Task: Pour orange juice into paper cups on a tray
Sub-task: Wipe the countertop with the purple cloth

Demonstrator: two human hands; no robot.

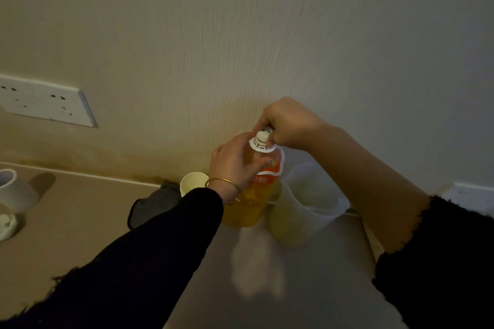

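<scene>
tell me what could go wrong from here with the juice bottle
1. The left hand holds the juice bottle high near its neck while the right hand pinches the cap; a hard twist could tip it or squeeze juice out.
2. The paper cup stands close behind the left hand and could be knocked over.
3. The clear jug stands right beside the bottle, so tilting may bump it.

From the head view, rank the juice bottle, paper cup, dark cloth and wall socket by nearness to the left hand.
1. Juice bottle: gripped by the left hand at its shoulder.
2. Paper cup: just left of the wrist.
3. Dark cloth: farther left, on the counter.
4. Wall socket: far left, on the wall.
</scene>
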